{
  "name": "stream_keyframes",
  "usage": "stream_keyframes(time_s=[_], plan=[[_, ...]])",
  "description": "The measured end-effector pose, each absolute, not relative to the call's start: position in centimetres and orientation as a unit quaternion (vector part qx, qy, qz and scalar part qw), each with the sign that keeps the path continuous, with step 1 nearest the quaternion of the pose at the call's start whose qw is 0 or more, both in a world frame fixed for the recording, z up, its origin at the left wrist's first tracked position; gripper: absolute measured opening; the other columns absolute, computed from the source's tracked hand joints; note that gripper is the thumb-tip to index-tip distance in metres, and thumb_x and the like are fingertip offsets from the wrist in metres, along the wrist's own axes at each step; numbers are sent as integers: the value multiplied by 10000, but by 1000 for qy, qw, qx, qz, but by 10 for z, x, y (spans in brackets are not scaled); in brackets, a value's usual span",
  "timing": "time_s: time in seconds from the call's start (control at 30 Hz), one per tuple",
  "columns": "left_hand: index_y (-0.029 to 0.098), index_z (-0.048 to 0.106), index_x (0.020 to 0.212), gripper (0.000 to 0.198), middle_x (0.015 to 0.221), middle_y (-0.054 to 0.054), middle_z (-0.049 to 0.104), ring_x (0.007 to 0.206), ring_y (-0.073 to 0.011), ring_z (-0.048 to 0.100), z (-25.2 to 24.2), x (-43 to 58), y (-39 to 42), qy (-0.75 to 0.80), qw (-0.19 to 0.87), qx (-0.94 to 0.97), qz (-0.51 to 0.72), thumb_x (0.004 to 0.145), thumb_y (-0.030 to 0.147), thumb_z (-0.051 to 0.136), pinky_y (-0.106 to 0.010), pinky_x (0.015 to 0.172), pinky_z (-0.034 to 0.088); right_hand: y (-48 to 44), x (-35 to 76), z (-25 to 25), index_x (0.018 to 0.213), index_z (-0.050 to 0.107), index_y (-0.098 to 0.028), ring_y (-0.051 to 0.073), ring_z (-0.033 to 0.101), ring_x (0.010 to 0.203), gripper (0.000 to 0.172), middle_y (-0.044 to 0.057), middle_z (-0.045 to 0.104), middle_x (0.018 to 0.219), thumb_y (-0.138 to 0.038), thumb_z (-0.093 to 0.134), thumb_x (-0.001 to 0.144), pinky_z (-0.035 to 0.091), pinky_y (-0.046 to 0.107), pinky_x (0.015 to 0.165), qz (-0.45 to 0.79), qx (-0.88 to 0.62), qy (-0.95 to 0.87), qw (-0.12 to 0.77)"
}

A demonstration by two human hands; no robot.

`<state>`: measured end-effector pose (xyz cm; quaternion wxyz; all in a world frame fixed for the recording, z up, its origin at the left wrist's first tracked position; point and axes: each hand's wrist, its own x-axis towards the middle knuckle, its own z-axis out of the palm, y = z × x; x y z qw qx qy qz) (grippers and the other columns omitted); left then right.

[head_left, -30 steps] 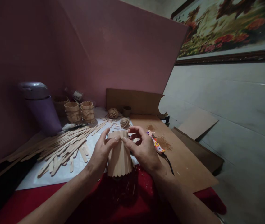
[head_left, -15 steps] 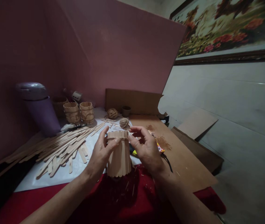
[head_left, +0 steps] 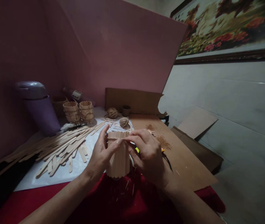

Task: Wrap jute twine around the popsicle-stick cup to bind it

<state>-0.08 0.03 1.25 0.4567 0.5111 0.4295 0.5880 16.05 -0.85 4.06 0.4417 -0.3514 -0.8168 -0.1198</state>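
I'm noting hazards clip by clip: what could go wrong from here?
The band might slip or skew: the left hand has its thumb at it near the cup's rim, and the right hand's fingertips meet it there too.

The right hand could snag the black cable, which lies close beside it.

The left arm, passing near the loose sticks, might knock some out of place.
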Motion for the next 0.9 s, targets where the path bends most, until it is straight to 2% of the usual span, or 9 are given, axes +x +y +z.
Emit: stream_keyframes(time_s=[0.23,0.43,0.73,0.9], plan=[[224,357,1454,810,1237,-114,594,1154,-320,541,11,0,1,421,472,504,588,755,451,699,-419,986,402,-4,163,45,921,611,-140,221,580,916,95,102,648,954,-158,523,890,501,369,796,-184,-312,-836,412],[223,392,1434,811,1198,-110,617,1120,-312,565,8,0,4,417,473,498,595,726,425,733,-419,977,409,-3,161,41,931,581,-166,215,566,927,98,92,631,968,-146,493,893,513,375,811,-181,-319,-841,399],[199,400,1417,792,1178,-118,609,1084,-301,577,10,2,3,436,472,483,595,734,435,724,-408,942,434,-3,157,34,934,573,-173,212,577,962,107,101,613,1019,-132,479,904,538,367,804,-185,-321,-826,424],[226,390,1414,766,1125,-108,628,1052,-302,596,11,2,1,438,510,460,580,755,478,689,-397,884,468,-4,157,35,953,561,-174,199,587,999,60,97,597,1048,-169,527,904,536,355,834,-136,-342,-805,465]])
